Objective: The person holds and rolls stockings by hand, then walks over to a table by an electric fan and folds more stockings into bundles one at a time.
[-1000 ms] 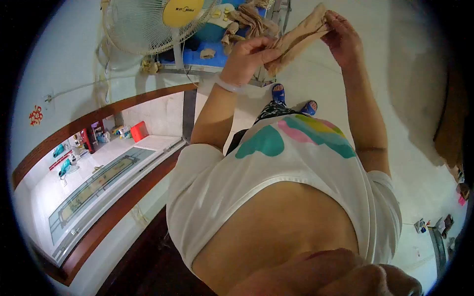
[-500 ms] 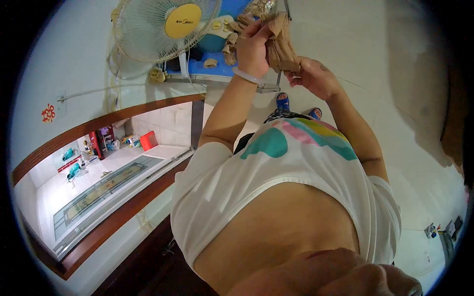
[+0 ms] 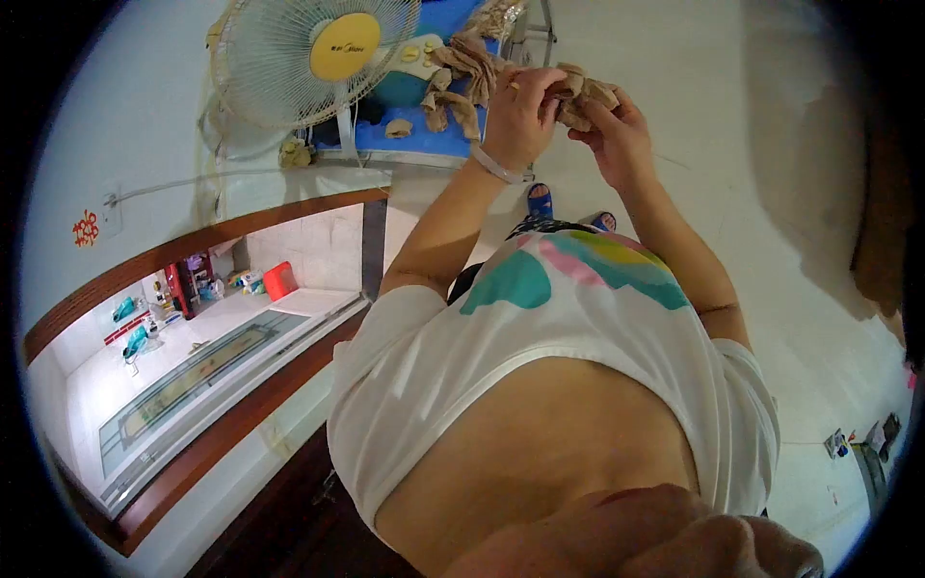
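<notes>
Plainly, the only brand to be read is on the yellow hub (image 3: 345, 46) of the white fan (image 3: 265, 72), where small dark lettering looks like "Midea". On the wall, a red cut-out (image 3: 85, 228) has the form of a Chinese character, apparently the doubled happiness sign.

The left hand (image 3: 520, 118), a pale bracelet (image 3: 497, 168) at its wrist, pinches one end of a bunched tan cloth (image 3: 583, 94) between thumb and fingers. The right hand (image 3: 620, 144) pinches the other end, its thumb lying over the folds; some of its fingertips are hidden behind the cloth. The cloth is held up in the air, just past the right edge of the blue-topped bench (image 3: 378, 142).

The fan stands at the left of the bench, its upper rim cut off by the frame. Yellow buttons show on its control panel (image 3: 416, 58). More tan pieces (image 3: 469, 65) lie heaped towards the right edge, and a small tan scrap (image 3: 398, 128) lies near the near edge. The left hand and wrist partly cover the near right corner.

At the far right corner sits what may be a clear bag (image 3: 499, 17) of tan material, cropped at the top. Beyond the opening at lower left stands a red container (image 3: 280, 280); its contents cannot be made out
</notes>
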Available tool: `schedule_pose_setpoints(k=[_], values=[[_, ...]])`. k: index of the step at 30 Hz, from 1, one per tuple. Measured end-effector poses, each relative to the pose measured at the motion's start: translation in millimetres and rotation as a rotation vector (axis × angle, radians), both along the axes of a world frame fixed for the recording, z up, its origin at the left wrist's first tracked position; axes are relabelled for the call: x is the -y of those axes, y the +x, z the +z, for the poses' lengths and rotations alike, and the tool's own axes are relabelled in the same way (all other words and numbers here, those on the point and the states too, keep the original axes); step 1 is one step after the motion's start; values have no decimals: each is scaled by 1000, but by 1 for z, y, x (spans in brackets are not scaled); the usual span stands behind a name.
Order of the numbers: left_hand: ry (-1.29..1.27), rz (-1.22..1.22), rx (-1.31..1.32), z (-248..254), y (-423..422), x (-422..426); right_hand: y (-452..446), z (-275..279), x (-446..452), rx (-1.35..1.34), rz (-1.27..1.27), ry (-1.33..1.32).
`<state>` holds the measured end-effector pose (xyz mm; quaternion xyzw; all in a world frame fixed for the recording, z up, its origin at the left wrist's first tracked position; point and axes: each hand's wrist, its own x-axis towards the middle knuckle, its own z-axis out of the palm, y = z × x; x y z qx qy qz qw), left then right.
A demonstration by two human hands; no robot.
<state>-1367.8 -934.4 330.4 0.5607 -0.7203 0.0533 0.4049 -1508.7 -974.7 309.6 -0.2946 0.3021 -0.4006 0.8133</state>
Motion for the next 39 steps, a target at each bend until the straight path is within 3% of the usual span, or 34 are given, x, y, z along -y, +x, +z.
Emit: schedule_pose_setpoints(k=[6, 9, 15, 18, 21, 27, 30, 33, 36, 39], values=[[125, -18, -480, -15, -9, -10, 2, -3, 8, -231, -28, -117], [177, -97, -401, -15, -8, -8, 5, -2, 10, -232, -23, -94], [161, 67, -263, -14, -5, -8, -3, -1, 13, 34, 222, -44], [282, 69, -424, -22, 1, -4, 0, -2, 10, -106, 177, -37], [467, 63, -774, -15, -1, -6, -1, -2, 11, -343, 112, -159], [358, 31, -948, -27, -13, -4, 0, 1, 5, -814, 31, -695], [399, 63, -998, -34, -8, -10, 2, -14, 4, -678, -14, -732], [409, -74, -1430, -59, -2, -12, 2, -10, 8, -153, -13, -107], [551, -500, -2014, -32, 3, -21, -11, -40, 28, 595, 459, 376], [500, -770, -2210, -37, -1, -32, -11, -34, 29, 542, 576, 362]])
